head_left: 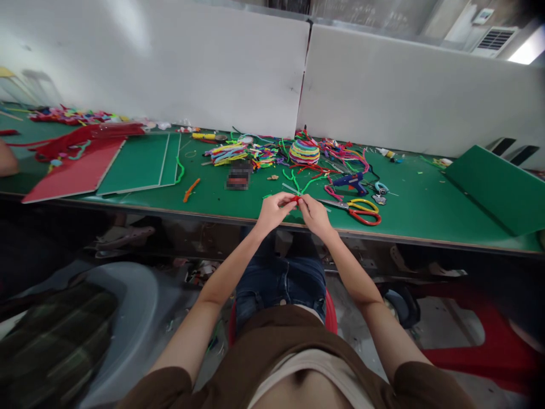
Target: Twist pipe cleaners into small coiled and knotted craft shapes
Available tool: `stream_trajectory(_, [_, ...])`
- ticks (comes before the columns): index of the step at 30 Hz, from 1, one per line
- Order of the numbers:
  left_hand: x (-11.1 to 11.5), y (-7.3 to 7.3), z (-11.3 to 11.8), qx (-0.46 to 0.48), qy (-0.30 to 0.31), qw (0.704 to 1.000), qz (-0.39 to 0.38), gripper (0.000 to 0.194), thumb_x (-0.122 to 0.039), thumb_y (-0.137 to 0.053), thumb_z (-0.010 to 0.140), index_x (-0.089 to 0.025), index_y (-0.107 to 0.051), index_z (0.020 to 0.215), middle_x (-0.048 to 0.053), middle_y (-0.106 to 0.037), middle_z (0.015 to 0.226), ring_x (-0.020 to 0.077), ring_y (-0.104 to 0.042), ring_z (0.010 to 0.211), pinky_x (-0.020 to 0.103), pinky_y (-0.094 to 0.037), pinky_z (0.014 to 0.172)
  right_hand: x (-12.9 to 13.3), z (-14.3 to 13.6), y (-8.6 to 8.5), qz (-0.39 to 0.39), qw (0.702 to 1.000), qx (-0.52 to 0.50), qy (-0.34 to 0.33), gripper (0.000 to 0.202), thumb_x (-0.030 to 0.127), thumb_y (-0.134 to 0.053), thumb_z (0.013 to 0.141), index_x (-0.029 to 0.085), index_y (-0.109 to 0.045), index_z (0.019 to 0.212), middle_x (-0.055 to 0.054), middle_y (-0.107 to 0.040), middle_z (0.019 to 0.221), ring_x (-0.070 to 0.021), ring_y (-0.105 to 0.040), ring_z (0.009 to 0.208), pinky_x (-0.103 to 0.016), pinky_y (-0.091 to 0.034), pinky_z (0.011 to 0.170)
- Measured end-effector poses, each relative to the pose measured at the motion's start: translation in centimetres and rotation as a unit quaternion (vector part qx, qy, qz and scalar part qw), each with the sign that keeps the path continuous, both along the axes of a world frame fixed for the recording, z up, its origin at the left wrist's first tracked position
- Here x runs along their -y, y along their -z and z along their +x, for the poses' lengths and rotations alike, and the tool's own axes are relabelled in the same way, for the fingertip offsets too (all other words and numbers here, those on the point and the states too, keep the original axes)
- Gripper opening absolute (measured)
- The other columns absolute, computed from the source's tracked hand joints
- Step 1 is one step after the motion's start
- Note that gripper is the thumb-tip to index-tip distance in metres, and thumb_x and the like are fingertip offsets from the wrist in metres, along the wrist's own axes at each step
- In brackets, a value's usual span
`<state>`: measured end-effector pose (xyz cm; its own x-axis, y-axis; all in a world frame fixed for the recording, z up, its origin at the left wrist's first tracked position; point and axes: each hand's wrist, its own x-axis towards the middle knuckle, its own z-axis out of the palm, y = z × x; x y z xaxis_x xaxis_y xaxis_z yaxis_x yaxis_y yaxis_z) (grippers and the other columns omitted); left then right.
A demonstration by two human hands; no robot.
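Note:
My left hand and my right hand meet over the table's front edge, fingertips pinched together. Between them is a small red piece, perhaps pipe cleaner; most of it is hidden by the fingers. Green pipe cleaners fan out on the table just behind my hands. Close to my right hand lie scissors with one yellow and one red handle loop. A blue glue gun rests behind the scissors. To the left of my hands sits a dark, pixelated box.
Behind my hands stand a striped multicoloured ball and bundled pipe cleaners. An orange pipe cleaner lies leftward. Red and green boards cover the left side; another green board tilts up at right. A white partition closes the back.

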<state>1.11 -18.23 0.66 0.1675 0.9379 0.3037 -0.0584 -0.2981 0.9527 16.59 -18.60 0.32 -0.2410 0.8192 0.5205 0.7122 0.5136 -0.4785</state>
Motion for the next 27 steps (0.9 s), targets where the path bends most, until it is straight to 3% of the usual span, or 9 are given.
stream_trajectory(5, [-0.6, 0.7, 0.2, -0.013, 0.0, 0.999, 0.048, 0.016, -0.026, -0.066, 0.072, -0.016, -0.062, 0.084, 0.003, -0.066, 0.078, 0.013, -0.063, 0.073, 0.024, -0.049, 0.068, -0.1, -0.1, 0.1, -0.013, 0.998, -0.062, -0.021, 0.032, 0.039, -0.033, 0.094, 0.021, -0.049, 0.072, 0.0, -0.052, 0.065, -0.0135, -0.047, 0.06, -0.025, -0.034, 0.058])
stream_trajectory(13, [-1.1, -1.0, -1.5, -0.052, 0.133, 0.99, 0.0, 0.017, -0.023, -0.071, 0.065, -0.015, -0.062, 0.077, 0.002, -0.066, 0.073, 0.0124, -0.061, 0.068, 0.024, -0.047, 0.066, 0.2, 1.0, -0.4, -0.051, 0.988, -0.078, -0.119, 0.035, 0.042, -0.033, 0.094, 0.019, -0.05, 0.074, 0.001, -0.051, 0.064, -0.0122, -0.047, 0.06, -0.025, -0.038, 0.059])
stream_trajectory(21, [-0.7, -0.5, -0.2, 0.027, 0.095, 0.995, -0.024, 0.018, -0.023, -0.068, 0.068, -0.016, -0.057, 0.08, -0.001, -0.06, 0.072, 0.0091, -0.056, 0.064, 0.02, -0.043, 0.055, 0.3, 1.3, -1.0, -0.033, 0.991, -0.038, -0.123, 0.025, 0.036, -0.04, 0.092, 0.02, -0.049, 0.076, 0.001, -0.052, 0.066, -0.0115, -0.046, 0.058, -0.024, -0.037, 0.057])
stream_trajectory(27, [0.1, -0.3, 1.3, 0.116, 0.038, 0.992, -0.036, 0.023, -0.022, -0.066, 0.069, -0.017, -0.055, 0.089, -0.003, -0.055, 0.072, 0.0082, -0.051, 0.063, 0.02, -0.042, 0.055, 0.3, 0.4, 0.0, 0.01, 0.994, -0.103, -0.026, 0.017, 0.029, -0.046, 0.085, 0.021, -0.043, 0.07, 0.004, -0.046, 0.058, -0.0109, -0.039, 0.051, -0.025, -0.033, 0.053])
